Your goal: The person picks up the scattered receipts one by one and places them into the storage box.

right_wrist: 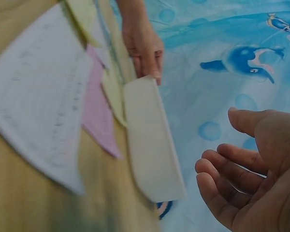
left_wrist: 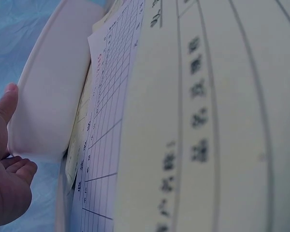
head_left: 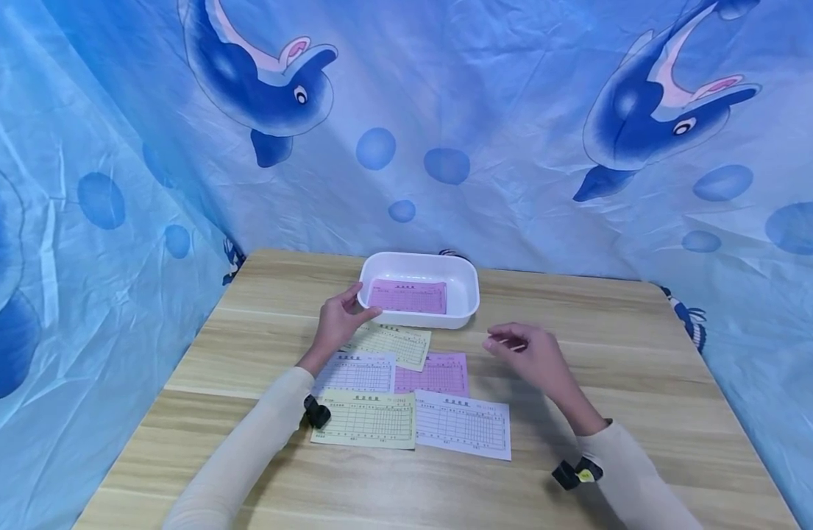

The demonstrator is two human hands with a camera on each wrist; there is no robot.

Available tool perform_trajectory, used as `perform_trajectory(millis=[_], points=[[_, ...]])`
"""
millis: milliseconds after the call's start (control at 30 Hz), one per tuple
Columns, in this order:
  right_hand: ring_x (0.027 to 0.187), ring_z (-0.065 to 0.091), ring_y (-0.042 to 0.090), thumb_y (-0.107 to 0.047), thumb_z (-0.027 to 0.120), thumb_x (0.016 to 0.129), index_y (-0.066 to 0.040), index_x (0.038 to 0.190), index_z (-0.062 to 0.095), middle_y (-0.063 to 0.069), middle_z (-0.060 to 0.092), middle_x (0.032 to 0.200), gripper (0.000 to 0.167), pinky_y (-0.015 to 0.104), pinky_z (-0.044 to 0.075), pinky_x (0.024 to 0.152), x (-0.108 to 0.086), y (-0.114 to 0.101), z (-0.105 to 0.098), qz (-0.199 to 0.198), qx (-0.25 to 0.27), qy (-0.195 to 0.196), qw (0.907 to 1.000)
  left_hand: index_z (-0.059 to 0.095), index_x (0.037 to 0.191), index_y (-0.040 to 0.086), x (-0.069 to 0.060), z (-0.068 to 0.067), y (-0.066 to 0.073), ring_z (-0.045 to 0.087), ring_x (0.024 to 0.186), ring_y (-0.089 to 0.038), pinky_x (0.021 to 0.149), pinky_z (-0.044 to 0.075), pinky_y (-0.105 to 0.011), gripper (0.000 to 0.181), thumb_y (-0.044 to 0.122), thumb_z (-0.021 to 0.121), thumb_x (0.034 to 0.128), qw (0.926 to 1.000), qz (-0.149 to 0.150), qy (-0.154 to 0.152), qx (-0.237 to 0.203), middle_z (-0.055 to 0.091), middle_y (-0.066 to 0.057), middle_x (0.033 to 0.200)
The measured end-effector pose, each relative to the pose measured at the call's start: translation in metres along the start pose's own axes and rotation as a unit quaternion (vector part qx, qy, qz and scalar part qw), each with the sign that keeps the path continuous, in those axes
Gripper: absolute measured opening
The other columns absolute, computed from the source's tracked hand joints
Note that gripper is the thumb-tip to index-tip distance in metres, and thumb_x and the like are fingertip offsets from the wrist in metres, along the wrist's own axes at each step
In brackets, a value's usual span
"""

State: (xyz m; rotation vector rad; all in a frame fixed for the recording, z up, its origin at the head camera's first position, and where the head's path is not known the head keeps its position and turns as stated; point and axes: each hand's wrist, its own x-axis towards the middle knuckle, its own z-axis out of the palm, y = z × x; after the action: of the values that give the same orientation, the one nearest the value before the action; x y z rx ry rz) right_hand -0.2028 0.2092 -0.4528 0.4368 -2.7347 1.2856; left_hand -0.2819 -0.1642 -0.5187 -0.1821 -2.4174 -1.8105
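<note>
A white plastic tray (head_left: 454, 321) stands near the back of the table with a pink printed slip (head_left: 408, 297) lying inside it. My left hand (head_left: 338, 322) holds the tray by its left front corner, thumb at the front rim and fingers along the left side. In the left wrist view, thumb and fingers sit at the tray wall (left_wrist: 53, 82). My right hand (head_left: 528, 353) hovers to the right of the slips, fingers loosely bent and nothing in them. The right wrist view shows a gap between this hand (right_wrist: 261, 169) and the tray.
In front of the tray lie several printed slips: a yellow one (head_left: 399, 344) at the back, a white one (head_left: 360, 374) beside a pink one (head_left: 439, 374), then a yellow one (head_left: 366, 421) beside a white one (head_left: 469, 427). Blue dolphin-print cloth (head_left: 406, 110) hangs behind the wooden table (head_left: 618, 353).
</note>
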Motion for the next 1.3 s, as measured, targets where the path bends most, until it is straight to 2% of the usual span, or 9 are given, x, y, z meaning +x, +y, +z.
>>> perform_trajectory(millis=[133,400,667,933,1300], points=[[0.085,0.071,0.014,-0.028,0.079,0.092,-0.008,0.113,0.077,0.002,0.078,0.101,0.03,0.024,0.061,0.073,-0.015,0.012,0.005,0.017,-0.007,-0.01,0.9998,0.043,0.152,0.002,-0.001,-0.001,0.002,0.055,0.135,-0.033,0.103,0.053,-0.03,0.085,0.031,0.086,0.0847,1.0,-0.002,0.002,-0.004,0.047,-0.017,0.155],[0.086,0.069,0.012,-0.032,0.082,0.088,-0.006,0.115,0.076,0.0,0.077,0.101,0.038,0.023,0.06,0.073,-0.042,0.029,0.009,0.073,-0.001,-0.038,0.9966,0.044,0.153,0.003,-0.002,0.0,0.002,0.052,0.138,-0.033,0.104,0.053,-0.032,0.084,0.032,0.085,0.0857,1.0,-0.005,-0.003,-0.001,0.045,-0.015,0.156],[0.081,0.07,0.012,-0.028,0.087,0.083,-0.005,0.112,0.076,0.003,0.077,0.1,0.039,0.022,0.06,0.072,-0.061,0.044,0.015,0.095,0.016,-0.045,0.9943,0.043,0.153,0.004,-0.002,0.0,0.003,0.051,0.139,-0.032,0.105,0.052,-0.031,0.084,0.032,0.085,0.0856,1.0,-0.008,0.0,0.003,0.044,-0.014,0.157],[0.077,0.069,0.01,-0.025,0.09,0.079,-0.009,0.11,0.076,0.0,0.076,0.096,0.039,0.021,0.059,0.069,-0.072,0.047,0.022,0.119,0.011,-0.05,0.9916,0.043,0.153,0.003,-0.003,-0.001,0.002,0.051,0.139,-0.032,0.104,0.052,-0.03,0.083,0.031,0.084,0.0862,1.0,-0.009,0.0,0.004,0.044,-0.015,0.157],[0.071,0.062,0.009,-0.018,0.092,0.074,-0.009,0.111,0.075,-0.003,0.07,0.084,0.042,0.021,0.055,0.062,-0.074,0.047,0.027,0.108,-0.012,-0.073,0.9914,0.043,0.153,0.004,-0.003,0.001,0.001,0.05,0.139,-0.032,0.105,0.052,-0.033,0.082,0.029,0.084,0.087,0.9999,-0.008,-0.001,-0.011,0.044,-0.015,0.157]])
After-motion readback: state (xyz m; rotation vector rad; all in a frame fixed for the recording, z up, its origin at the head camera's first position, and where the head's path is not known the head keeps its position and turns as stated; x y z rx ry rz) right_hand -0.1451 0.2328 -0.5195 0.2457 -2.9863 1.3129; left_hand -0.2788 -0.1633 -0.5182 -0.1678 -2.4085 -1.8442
